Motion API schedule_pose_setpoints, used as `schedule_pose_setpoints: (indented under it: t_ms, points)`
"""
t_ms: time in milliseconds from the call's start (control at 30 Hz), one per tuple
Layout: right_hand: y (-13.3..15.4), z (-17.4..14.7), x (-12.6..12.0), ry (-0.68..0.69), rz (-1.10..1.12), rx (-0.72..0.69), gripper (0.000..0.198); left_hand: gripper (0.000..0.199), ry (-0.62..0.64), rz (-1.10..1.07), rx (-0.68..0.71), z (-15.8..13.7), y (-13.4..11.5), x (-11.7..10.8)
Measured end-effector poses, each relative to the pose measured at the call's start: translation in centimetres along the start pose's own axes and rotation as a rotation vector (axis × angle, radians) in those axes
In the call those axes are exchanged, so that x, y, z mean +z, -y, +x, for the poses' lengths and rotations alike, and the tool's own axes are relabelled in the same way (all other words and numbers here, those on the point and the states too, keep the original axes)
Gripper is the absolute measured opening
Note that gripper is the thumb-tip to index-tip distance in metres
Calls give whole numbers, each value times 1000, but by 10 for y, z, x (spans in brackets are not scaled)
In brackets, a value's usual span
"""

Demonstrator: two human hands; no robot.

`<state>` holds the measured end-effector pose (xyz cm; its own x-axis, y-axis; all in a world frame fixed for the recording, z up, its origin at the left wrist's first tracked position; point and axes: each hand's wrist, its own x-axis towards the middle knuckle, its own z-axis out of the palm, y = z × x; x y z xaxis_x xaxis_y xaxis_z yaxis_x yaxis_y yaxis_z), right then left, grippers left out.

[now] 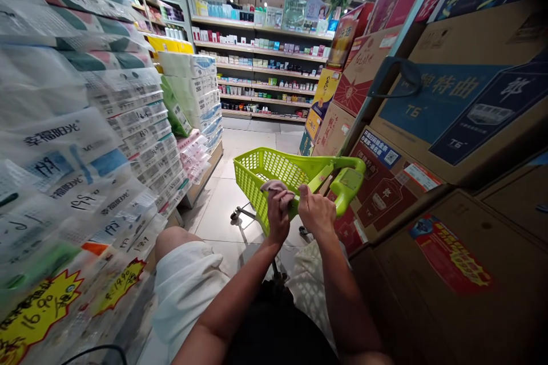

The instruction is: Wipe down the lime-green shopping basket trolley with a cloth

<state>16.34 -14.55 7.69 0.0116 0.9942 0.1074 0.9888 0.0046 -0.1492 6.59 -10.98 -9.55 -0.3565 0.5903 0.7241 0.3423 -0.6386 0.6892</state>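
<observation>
A lime-green shopping cart [252, 188] with a perforated basket stands right in front of me, turned so its handle [347, 182] lies to the right. My left hand [279, 218] is closed on a crumpled pinkish-grey cloth [277, 187], held against the near side of the basket. Beside it, my right hand [317, 211] is wrapped round the cart's near rim, thumb up. The fingers of that hand are partly hidden behind the rim. No goods can be made out in the visible part of the basket.
Stacked packs of tissue paper [137, 108] rise on the left, with white-and-blue packs [190, 88] beyond. Cardboard liquor cartons [436, 91] are piled close on the right. Shelves of small boxes [261, 57] cross the far end. Pale floor tiles [214, 211] run between.
</observation>
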Motion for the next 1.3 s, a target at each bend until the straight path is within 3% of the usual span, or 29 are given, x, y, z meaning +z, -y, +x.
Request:
schedule_pose_setpoints:
  t_ms: [200, 267, 367, 467, 567, 667, 767, 867, 933, 1133, 1300]
  points:
    - [-6, 1, 1, 4, 18, -31, 62, 20, 20, 83, 90, -56, 40, 2]
    - [-7, 1, 2, -1, 8, -42, 61, 19, -5, 102, 94, -61, 46, 4]
    - [-7, 0, 4, -20, -11, -65, 61, 24, -62, 103, 162, -40, 38, 11]
    - [-10, -2, 6, -32, -22, -95, 59, 23, 0, 103, 232, -7, 31, 10]
    - [-15, -3, 8, -48, -25, -127, 58, 24, 32, 141, 114, 16, 48, -10]
    - [-19, -3, 12, -84, -32, -177, 58, 29, -108, 228, -94, 30, 71, -34]
    - [-22, -2, 17, -115, -47, -229, 60, 35, -186, 257, -113, 38, 74, -43]
    - [-26, 1, 20, -131, -57, -257, 59, 39, 24, 193, 5, 43, 62, -42]
    - [-32, 7, 22, -128, -60, -267, 57, 37, 134, 166, 9, 47, 60, -47]
    - [-53, 33, 29, -160, -50, -207, 59, 24, -72, 196, -194, 57, 88, -81]
    - [-55, 46, 34, -199, -83, -223, 57, 26, -8, 232, -116, 57, 94, -88]
